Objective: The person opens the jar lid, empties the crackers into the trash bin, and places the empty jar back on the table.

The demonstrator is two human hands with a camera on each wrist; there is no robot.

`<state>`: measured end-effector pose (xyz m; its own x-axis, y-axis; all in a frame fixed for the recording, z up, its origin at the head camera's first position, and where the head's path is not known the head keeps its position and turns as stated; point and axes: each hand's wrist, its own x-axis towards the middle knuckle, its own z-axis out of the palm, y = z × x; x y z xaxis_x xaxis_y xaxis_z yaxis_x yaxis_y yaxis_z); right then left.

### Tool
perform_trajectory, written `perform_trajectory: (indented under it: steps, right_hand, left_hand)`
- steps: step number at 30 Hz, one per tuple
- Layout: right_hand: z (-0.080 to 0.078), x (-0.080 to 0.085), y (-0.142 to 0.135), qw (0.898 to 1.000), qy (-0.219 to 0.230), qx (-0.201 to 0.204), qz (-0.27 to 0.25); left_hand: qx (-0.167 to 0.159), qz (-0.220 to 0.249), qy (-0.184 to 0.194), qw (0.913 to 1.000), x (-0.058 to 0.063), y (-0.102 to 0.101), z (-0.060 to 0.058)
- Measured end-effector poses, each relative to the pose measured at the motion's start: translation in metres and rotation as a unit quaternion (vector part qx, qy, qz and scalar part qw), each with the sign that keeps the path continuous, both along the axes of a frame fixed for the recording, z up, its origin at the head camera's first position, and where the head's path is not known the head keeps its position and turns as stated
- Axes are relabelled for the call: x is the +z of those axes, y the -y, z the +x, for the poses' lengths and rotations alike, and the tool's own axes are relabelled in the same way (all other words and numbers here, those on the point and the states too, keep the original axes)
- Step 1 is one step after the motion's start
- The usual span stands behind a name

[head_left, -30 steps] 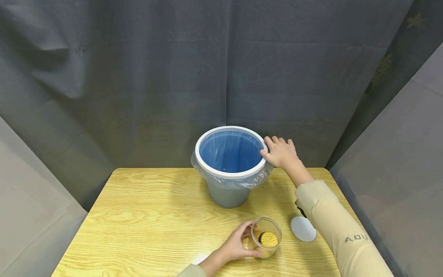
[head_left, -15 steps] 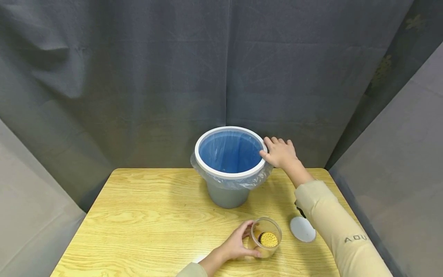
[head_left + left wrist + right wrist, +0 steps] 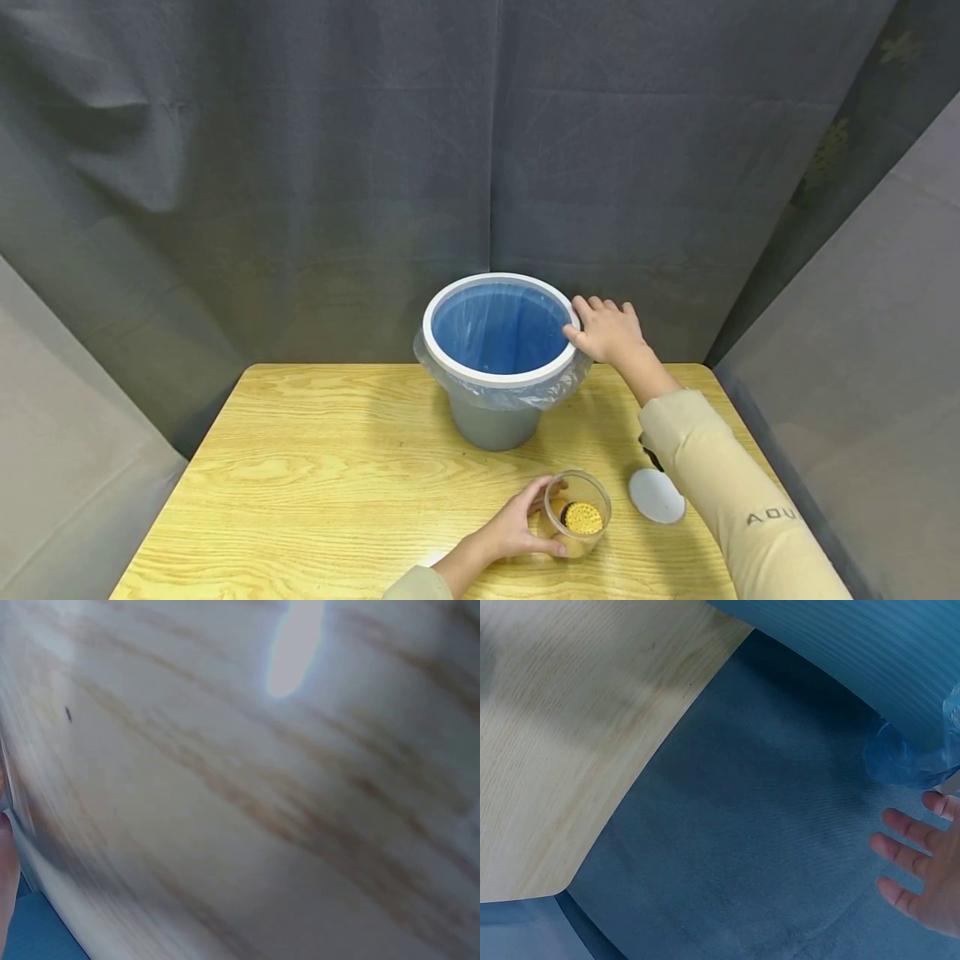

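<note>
My left hand [image 3: 517,525] grips a clear round plastic jar [image 3: 572,547] at the front of the table, fingers and thumb around its left side. Its top is uncovered, and inside lies a round yellow piece with a bumpy top and dark edge [image 3: 582,518]. Only a sliver of a finger [image 3: 6,859] shows in the left wrist view. My right hand [image 3: 611,333] is at the right rim of a grey trash bin [image 3: 495,427], its fingers straight and spread. In the right wrist view, the index fingertip [image 3: 936,801] is right by the bin's white rim.
A clear liner bag [image 3: 480,392] folds over the bin's rim. To the jar's right, a round white lid [image 3: 657,496] lies on the wood-grain table [image 3: 300,483], under the right sleeve [image 3: 720,475]. Grey curtains [image 3: 337,183] hang behind, with pale panels at both sides.
</note>
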<state>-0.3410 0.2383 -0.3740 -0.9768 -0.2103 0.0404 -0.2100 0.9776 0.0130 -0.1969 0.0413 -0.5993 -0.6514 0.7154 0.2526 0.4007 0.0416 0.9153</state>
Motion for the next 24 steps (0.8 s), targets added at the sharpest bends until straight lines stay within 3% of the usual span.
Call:
perform_trajectory:
  steps: [14,24]
  right_hand:
    - [0.0018,0.0005,0.002,1.0,0.001,-0.006,-0.007]
    - [0.0011,0.0005,0.0028,1.0,0.002,-0.006,-0.007]
  left_hand:
    - [0.019,0.008,0.022,0.9995,-0.0005,-0.0017,0.0038]
    - [0.036,0.02,0.001,0.9992,-0.0008,-0.0016,0.0074]
